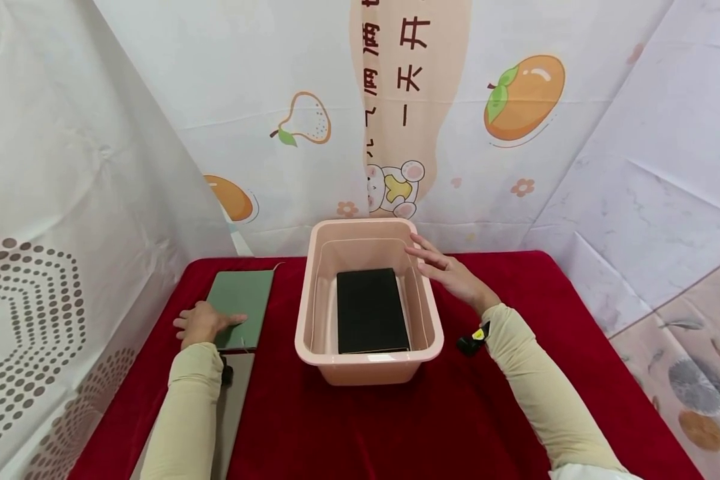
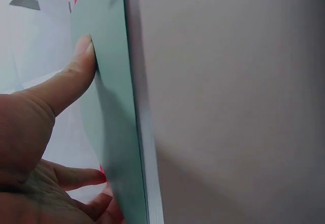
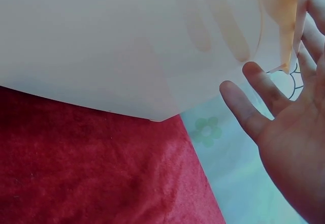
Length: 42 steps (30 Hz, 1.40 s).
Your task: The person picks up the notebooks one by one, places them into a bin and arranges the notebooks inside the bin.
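Note:
My left hand [image 1: 203, 323] is at the left edge of a green book [image 1: 249, 300] lying at the table's back left. The thumb [image 2: 84, 56] lies on the green cover, while the other fingers [image 2: 81, 177] reach down by its outer edge, fairly straight. Just in front of that book is a grey-beige book [image 1: 237, 393], partly under my left forearm. My right hand [image 1: 453, 275] has its fingers spread at the right rim of a pink plastic basin [image 1: 432, 320]. Inside the basin a black book [image 1: 371, 310] lies flat.
Red cloth [image 1: 360, 427] covers the table. Printed white sheeting [image 1: 228, 80] hangs close behind the table and at both sides. A small black wrist device [image 1: 469, 343] sits under my right wrist.

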Tool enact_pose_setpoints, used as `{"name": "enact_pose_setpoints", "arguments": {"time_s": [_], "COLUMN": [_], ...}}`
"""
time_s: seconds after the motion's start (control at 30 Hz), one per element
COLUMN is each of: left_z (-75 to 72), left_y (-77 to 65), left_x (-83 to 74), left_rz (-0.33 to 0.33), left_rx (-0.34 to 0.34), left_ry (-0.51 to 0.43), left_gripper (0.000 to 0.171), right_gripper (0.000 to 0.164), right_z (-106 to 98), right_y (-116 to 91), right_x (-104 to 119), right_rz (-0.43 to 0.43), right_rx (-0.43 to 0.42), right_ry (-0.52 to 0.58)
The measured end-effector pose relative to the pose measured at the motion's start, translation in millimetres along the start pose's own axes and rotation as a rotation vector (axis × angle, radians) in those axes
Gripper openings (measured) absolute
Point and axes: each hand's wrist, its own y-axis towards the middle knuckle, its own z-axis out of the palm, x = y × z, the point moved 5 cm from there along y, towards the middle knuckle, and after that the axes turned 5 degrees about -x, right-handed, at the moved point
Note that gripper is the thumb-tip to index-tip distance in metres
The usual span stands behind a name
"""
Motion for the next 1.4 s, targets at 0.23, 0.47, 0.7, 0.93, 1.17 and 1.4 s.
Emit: {"name": "enact_pose_setpoints", "arguments": {"time_s": [0.23, 0.47, 0.7, 0.93, 1.17, 1.4], "left_z": [-0.3, -1.9, -5.3, -5.8, -6.2, -11.3], "left_y": [2.2, 1.7, -3.1, -7.8, -8.9, -13.7], "left_x": [1.7, -3.4, -7.7, -6.7, -11.1, -14.5], "left_rz": [-0.012, 0.025, 0.047, 0.108, 0.173, 0.166], "left_rx": [0.0, -0.076, -0.127, -0.186, -0.248, -0.311], "left_ry": [-0.01, -0.008, 0.004, 0.016, 0.006, -0.04], "left_gripper": [0.127, 0.127, 0.13, 0.118, 0.108, 0.103], "right_gripper": [0.051, 0.052, 0.046, 0.046, 0.052, 0.052], "right_z": [0.9, -1.2, -0.9, 0.1, 0.7, 1.7], "right_y": [-1.2, -0.4, -0.2, -0.6, -1.5, -1.0], "right_x": [-2.6, -2.0, -1.2, -1.2, -0.5, -1.4], "right_rz": [-0.005, -0.011, -0.026, -0.039, -0.029, -0.028], "right_rx": [-0.016, -0.027, -0.028, -0.029, -0.031, -0.036], "right_ry": [0.005, 0.013, 0.013, 0.012, 0.029, 0.037]}}
